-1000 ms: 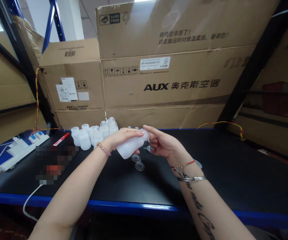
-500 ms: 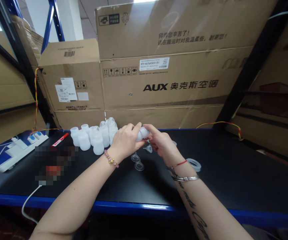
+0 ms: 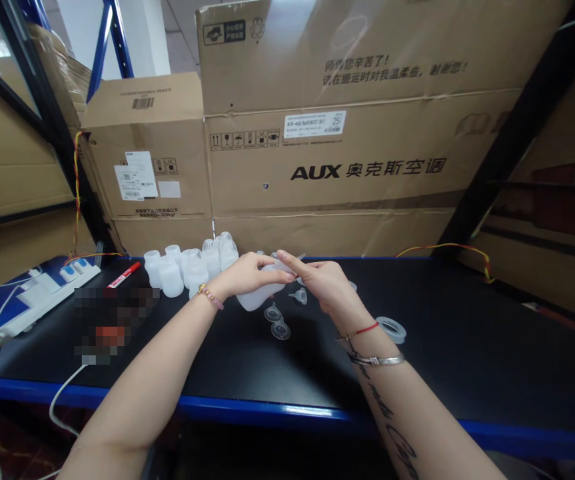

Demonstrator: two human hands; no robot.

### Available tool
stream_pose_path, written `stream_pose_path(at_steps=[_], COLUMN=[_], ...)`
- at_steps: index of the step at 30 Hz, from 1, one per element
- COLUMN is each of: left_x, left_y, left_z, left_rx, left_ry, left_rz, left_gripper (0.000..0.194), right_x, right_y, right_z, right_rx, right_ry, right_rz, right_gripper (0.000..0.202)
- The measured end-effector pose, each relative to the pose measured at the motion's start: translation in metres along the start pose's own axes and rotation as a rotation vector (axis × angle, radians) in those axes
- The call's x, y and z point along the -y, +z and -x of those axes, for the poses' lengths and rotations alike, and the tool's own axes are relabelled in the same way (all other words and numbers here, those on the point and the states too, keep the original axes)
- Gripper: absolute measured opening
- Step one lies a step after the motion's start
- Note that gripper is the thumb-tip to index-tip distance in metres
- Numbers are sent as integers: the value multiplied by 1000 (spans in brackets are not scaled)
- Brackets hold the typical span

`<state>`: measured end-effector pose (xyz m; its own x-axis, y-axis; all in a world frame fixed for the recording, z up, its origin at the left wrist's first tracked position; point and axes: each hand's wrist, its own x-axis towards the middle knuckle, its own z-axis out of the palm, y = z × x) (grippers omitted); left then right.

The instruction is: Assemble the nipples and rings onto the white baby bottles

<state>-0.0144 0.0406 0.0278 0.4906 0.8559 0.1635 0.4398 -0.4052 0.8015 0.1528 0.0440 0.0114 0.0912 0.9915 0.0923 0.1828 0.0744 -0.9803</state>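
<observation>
A milky white baby bottle (image 3: 256,298) lies tilted in my left hand (image 3: 244,273), its rounded base toward the lower left and its neck toward the right. My left fingers and thumb are closed round it. My right hand (image 3: 328,283) is closed at the neck end, fingers bent over it. A thin translucent edge shows above the right fingers; what they pinch is mostly hidden. On the table below lie clear bottle nipples (image 3: 280,329), and another nipple (image 3: 299,295) rests on its side nearer the right hand. Translucent rings (image 3: 391,329) lie right of my right wrist.
Several white bottles (image 3: 170,277) stand at the left back, some with clear domed tops. Farther left are a red marker (image 3: 124,275), a blurred-out object with a white cable, and a power strip (image 3: 50,300). A large cardboard box (image 3: 367,147) closes off the table's back.
My left hand has shifted a little left and the bottle has tipped, so its body now shows below the hand. My right hand remains at its neck end. The view has moved slightly.
</observation>
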Motion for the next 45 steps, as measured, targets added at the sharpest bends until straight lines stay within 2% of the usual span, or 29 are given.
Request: stream_pose_path(at_steps=[5,10,12,14,18,22,24,27,30,35,39,43,45], left_x=[-5,-15,-17,-17,-13,-7,-5,-4,-4,-5,-6,-7,-7], left_y=[5,25,31,33,29,20,16,10,8,7,7,14,20], left_z=[1,5,7,8,5,0,-2,-3,-2,0,0,-1,0], left_rx=[-64,-351,-403,-413,-388,-344,-287,-156,-60,-28,-26,-234,-341], left_ry=[66,103,136,172,167,110,84,21,-35,-36,-19,78,98], left_rz=[-213,-741,-894,-938,-836,-481,-268,8,146,105,65,-251,-461], left_gripper=[41,50,54,56,54,45,45,50,52,54,52,45,50], right_x=[2,-2,-7,-11,-8,3,5,6,6,14,12,-2,-8], right_y=[0,4,6,7,6,2,1,0,-2,-5,-5,-1,1], right_z=[-2,-5,-9,-13,-12,-4,-2,-3,-4,0,-1,-12,-18], right_rx=[26,-145,-186,-193,-189,-87,-48,-61,-10,156,105,0,-17], right_ry=[64,-6,-26,-29,-31,13,45,77,113,224,184,108,123], right_rz=[1,40,42,62,148,116,70,37,-8,-191,-143,-60,-45], right_gripper=[39,47,47,47,53,57,57,58,54,44,38,42,43])
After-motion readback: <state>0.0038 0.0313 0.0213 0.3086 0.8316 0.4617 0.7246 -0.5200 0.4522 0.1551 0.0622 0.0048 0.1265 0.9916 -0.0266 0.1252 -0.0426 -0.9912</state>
